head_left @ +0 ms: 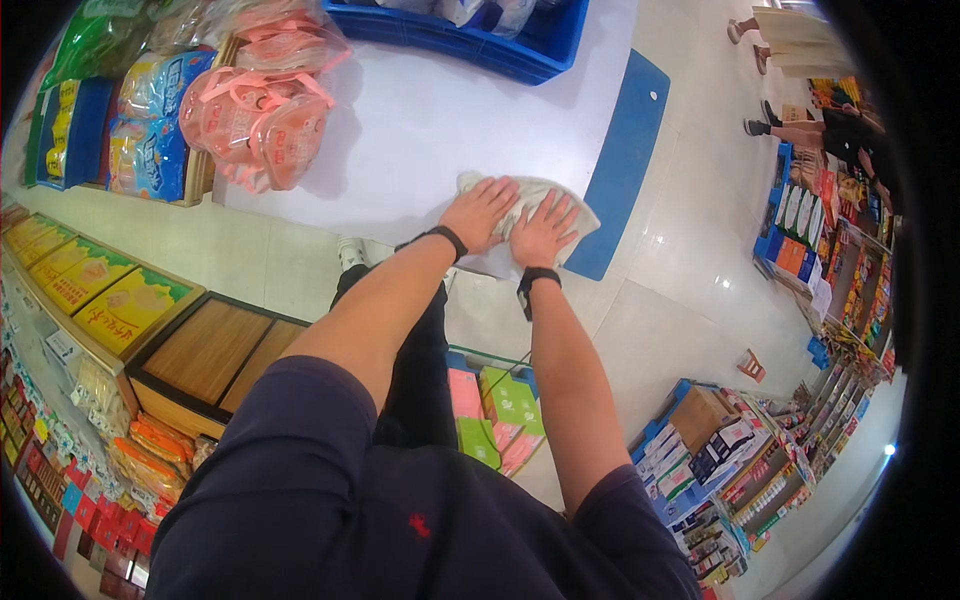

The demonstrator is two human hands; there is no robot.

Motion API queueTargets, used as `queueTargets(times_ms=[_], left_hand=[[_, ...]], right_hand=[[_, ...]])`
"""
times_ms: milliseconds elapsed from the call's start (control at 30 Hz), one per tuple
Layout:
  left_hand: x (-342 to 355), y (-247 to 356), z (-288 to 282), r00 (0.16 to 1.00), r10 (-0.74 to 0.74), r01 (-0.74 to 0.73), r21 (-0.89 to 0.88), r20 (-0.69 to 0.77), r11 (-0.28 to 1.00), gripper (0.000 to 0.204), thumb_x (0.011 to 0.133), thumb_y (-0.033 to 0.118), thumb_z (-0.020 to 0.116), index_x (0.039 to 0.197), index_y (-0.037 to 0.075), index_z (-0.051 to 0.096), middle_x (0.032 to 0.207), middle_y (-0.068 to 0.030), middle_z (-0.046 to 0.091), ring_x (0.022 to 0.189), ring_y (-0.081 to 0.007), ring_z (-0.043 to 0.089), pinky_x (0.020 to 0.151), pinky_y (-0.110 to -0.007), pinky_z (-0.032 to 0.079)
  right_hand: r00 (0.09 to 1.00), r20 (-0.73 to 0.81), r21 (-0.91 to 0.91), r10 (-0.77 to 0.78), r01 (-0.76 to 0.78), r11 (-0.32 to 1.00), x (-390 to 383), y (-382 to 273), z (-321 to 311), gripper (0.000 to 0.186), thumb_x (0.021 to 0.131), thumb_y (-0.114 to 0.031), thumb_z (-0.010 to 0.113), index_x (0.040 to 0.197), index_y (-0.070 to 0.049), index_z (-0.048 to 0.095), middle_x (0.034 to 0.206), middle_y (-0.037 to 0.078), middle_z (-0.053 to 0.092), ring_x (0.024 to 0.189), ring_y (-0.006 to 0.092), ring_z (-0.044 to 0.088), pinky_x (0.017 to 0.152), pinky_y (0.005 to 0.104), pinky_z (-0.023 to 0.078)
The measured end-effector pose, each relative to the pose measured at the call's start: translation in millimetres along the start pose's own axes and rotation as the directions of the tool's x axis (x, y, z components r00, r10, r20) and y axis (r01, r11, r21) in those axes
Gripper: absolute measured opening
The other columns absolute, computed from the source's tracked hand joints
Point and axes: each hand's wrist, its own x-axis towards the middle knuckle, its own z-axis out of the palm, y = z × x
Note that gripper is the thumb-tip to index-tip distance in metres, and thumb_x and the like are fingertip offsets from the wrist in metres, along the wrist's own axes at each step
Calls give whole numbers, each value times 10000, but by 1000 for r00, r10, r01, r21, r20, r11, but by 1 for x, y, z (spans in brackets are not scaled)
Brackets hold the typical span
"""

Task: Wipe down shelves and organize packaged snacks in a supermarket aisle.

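A pale, off-white cloth [583,214] lies bunched at the near right corner of a white tabletop [420,115]. My left hand [482,213] rests flat on the cloth's left part, fingers stretched out. Just to its right, my right hand [543,232] presses on the cloth with its fingers spread. Each wrist wears a dark band. The cloth's right edge hangs near the table's corner, beside a blue panel [628,160]. Part of the cloth is hidden beneath my hands.
A blue crate [460,45] with bagged goods stands at the table's far side. Pink packaged bags [255,125] sit at the left. Green and pink boxes [500,405] are below the near edge. Stocked shelves [850,260] and other people's legs [795,135] appear at right.
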Motion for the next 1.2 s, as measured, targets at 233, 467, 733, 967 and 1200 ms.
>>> queueTargets(times_ms=[233, 467, 733, 967, 1200], left_hand=[[-72, 7, -12, 999, 4, -1, -66, 42, 998, 821, 847, 436, 691, 1485, -3, 418, 1581, -147, 355, 1481, -298, 280, 1231, -436, 207], [-89, -53, -46, 987, 87, -76, -84, 134, 994, 834, 855, 428, 687, 1494, -19, 389, 1598, -153, 327, 1496, -289, 261, 1242, -432, 189], [-51, -132, -72, 987, 17, -8, -51, 163, 999, 859, 862, 450, 649, 1519, -10, 341, 1609, -153, 301, 1510, -299, 222, 1245, -439, 166], [12, -204, -101, 993, -15, 11, 37, 121, 999, 890, 842, 469, 668, 1533, 23, 328, 1612, -163, 283, 1515, -319, 201, 1243, -462, 156], [34, -227, -109, 993, -8, 8, -5, 115, 1000, 909, 831, 516, 669, 1537, 56, 329, 1609, -172, 291, 1506, -336, 221, 1242, -472, 173]], right_hand=[[999, -25, -47, 37, -38, 998, -75, -31, 24, 717, 1017, -407, 459, 1571, -14, 229, 1657, 241, 98, 1518, 488, 7, 1145, 727, 55], [1000, 3, -9, 23, -23, 1000, -66, -88, 20, 743, 993, -409, 495, 1568, -11, 242, 1651, 255, 111, 1511, 505, 27, 1138, 736, 50], [996, -27, 71, -86, 87, 994, 19, -144, 17, 777, 961, -452, 523, 1570, -40, 274, 1653, 235, 131, 1513, 505, 17, 1118, 761, 8], [998, -24, 172, -54, 57, 983, 103, -194, 3, 788, 962, -498, 469, 1598, -99, 233, 1674, 182, 106, 1530, 456, -27, 1131, 730, -71], [996, -58, 59, -68, 72, 996, 131, -199, 19, 815, 963, -568, 413, 1601, -98, 221, 1681, 166, 93, 1534, 445, -37, 1123, 748, -41]])
